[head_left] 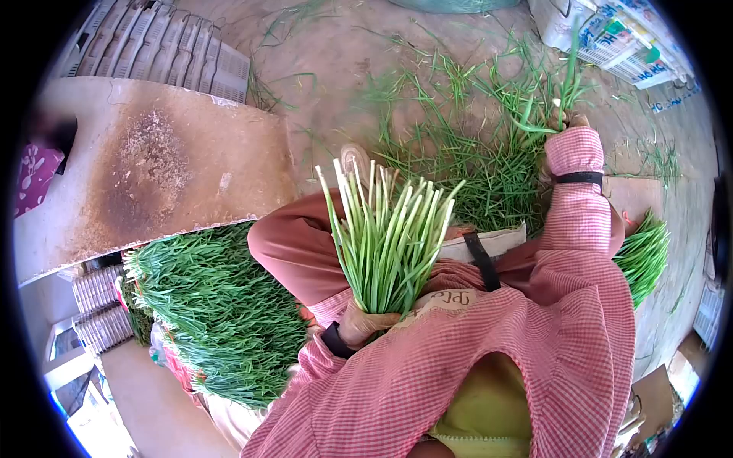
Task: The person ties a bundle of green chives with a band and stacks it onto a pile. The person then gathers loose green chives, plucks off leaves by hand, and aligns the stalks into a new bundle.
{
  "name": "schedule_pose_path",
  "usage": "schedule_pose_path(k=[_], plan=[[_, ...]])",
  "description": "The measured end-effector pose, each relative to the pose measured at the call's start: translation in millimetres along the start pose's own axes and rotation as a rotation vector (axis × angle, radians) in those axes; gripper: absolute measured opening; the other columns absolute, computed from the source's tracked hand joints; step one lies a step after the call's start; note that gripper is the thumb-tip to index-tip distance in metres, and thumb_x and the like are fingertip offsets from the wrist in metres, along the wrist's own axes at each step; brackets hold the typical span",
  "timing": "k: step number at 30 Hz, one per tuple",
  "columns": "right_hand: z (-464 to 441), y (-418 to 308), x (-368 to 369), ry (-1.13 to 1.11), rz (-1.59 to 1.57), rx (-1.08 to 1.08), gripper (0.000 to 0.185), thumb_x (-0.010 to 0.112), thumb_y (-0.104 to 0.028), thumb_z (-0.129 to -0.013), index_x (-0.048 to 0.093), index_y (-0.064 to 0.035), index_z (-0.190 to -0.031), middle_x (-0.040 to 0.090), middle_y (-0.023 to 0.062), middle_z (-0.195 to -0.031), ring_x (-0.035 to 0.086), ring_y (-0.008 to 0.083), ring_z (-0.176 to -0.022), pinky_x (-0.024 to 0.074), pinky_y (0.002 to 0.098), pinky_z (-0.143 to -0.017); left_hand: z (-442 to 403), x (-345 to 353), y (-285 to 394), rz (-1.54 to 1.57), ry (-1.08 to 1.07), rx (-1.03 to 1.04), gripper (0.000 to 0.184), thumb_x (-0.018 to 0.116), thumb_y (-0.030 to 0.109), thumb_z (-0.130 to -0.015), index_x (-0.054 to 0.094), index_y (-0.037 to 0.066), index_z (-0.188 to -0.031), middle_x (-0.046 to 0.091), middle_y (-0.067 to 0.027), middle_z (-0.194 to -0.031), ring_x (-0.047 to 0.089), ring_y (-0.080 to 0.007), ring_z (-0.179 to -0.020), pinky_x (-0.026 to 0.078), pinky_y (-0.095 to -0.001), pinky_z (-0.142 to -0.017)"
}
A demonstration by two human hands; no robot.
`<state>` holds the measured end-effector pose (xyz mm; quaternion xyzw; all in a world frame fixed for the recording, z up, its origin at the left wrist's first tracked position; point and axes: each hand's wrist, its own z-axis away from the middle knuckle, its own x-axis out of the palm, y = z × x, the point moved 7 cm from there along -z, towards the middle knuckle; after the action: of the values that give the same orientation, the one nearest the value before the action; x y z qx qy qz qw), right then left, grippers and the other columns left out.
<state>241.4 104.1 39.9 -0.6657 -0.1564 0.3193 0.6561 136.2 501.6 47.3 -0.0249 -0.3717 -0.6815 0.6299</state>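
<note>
My left hand (pixel 366 324) is wrapped round the lower part of a bunch of green stalks (pixel 385 244), held in front of my lap with the white ends pointing up and away. My right hand (pixel 566 120) is stretched out to the far right, over loose green leaves on the ground. Its fingers are closed round some green leaves (pixel 569 80), with a small white end showing beside them. Scattered leaves (pixel 489 175) lie on the floor between my knees and beyond.
A large pile of green stalks (pixel 221 313) lies at the left, under a stained board (pixel 252 153). White crates (pixel 175 53) stand behind the board. Another bunch (pixel 643 256) rests right of my knee. A printed white crate (pixel 618 38) is at the far right.
</note>
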Motion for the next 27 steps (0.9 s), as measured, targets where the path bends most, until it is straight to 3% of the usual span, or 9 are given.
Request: schedule_pose_path(k=[3,6,9,13,16,18,23,25,27], plan=[[14.9,10.1,16.6,-0.432,-0.508,0.522,0.014,0.047,-0.001,-0.076,0.059,-0.0037,-0.081,0.053,0.002,-0.064,0.043,0.0102,-0.049,0.0417,0.0229,-0.053,-2.1,-12.1,10.2,-0.193,0.196,0.282,0.053,0.067,-0.007,-0.066,0.048,0.003,-0.114,0.057,-0.0074,-0.107,0.055,-0.0184,-0.095,0.044,-0.0322,-0.085],[134.0,-36.0,75.7,-0.893,-0.965,0.345,0.023,0.047,0.0,-0.078,0.059,-0.0009,-0.097,0.061,0.0108,-0.076,0.051,0.0128,-0.053,0.0477,0.0244,-0.053,-1.0,-16.1,6.5,-0.191,0.365,0.242,0.05,0.066,-0.01,-0.064,0.049,0.003,-0.109,0.059,-0.0073,-0.1,0.058,-0.0172,-0.085,0.048,-0.0307,-0.077],[199.7,-39.8,98.3,-1.142,0.334,0.197,0.053,0.064,-0.02,-0.075,0.045,0.0019,-0.118,0.06,0.0215,-0.096,0.06,0.0214,-0.07,0.0493,0.0295,-0.062,-1.2,-13.0,12.9,-0.28,0.391,0.266,0.051,0.066,-0.012,-0.062,0.049,0.003,-0.108,0.059,-0.0076,-0.1,0.058,-0.0172,-0.085,0.049,-0.0306,-0.077],[205.7,-23.6,118.4,-1.144,0.628,-0.043,0.058,0.062,-0.034,-0.076,0.046,0.0033,-0.117,0.06,0.0217,-0.083,0.06,0.0316,-0.077,0.0462,0.0349,-0.073,-0.7,-8.9,4.8,-0.09,0.28,0.216,0.051,0.069,-0.005,-0.065,0.049,0.004,-0.111,0.057,-0.0068,-0.105,0.055,-0.0158,-0.092,0.046,-0.0299,-0.08],[204.1,5.0,112.8,-1.331,0.253,0.477,0.036,0.06,-0.027,-0.08,0.058,0.0036,-0.1,0.062,0.0129,-0.077,0.059,0.0226,-0.072,0.0464,0.0304,-0.071,-0.8,-26.5,-7.0,0.182,0.1,0.173,0.055,0.072,0.008,-0.068,0.048,0.004,-0.116,0.056,-0.0068,-0.107,0.054,-0.0168,-0.095,0.043,-0.0308,-0.085],[206.9,33.3,112.9,-1.385,-0.508,0.897,0.028,0.057,-0.024,-0.082,0.057,0.0009,-0.095,0.052,0.0003,-0.058,0.052,0.0138,-0.049,0.043,0.0241,-0.046,-0.8,-22.5,-4.3,0.091,0.1,0.195,0.053,0.072,0.007,-0.068,0.048,0.003,-0.116,0.056,-0.0071,-0.107,0.054,-0.017,-0.096,0.043,-0.0308,-0.086],[166.1,8.5,107.2,-1.089,-1.392,1.251,0.018,0.049,-0.018,-0.085,0.055,-0.0017,-0.09,0.047,-0.0026,-0.052,0.047,0.0072,-0.041,0.0388,0.0194,-0.031,-0.7,8.4,11.4,0.058,0.09,0.214,0.048,0.065,-0.003,-0.071,0.048,0.004,-0.116,0.056,-0.0079,-0.108,0.054,-0.018,-0.097,0.044,-0.031,-0.085],[119.5,7.7,100.4,-0.817,-1.668,1.206,0.016,0.046,-0.019,-0.087,0.052,-0.0054,-0.094,0.054,0.0025,-0.075,0.051,0.0071,-0.051,0.0438,0.0203,-0.038,0.9,2.3,7.4,0.009,0.142,0.216,0.047,0.063,-0.007,-0.072,0.048,0.004,-0.115,0.057,-0.0077,-0.107,0.055,-0.0183,-0.096,0.045,-0.0314,-0.084],[57.1,7.2,65.7,-0.548,-1.579,0.684,0.021,0.047,-0.02,-0.087,0.051,-0.0037,-0.1,0.053,0.0047,-0.077,0.049,0.0096,-0.052,0.0478,0.0204,-0.05,1.7,-4.3,6.5,-0.143,0.225,0.315,0.046,0.063,-0.008,-0.072,0.048,0.004,-0.114,0.057,-0.0078,-0.107,0.056,-0.0186,-0.095,0.046,-0.0309,-0.083]])
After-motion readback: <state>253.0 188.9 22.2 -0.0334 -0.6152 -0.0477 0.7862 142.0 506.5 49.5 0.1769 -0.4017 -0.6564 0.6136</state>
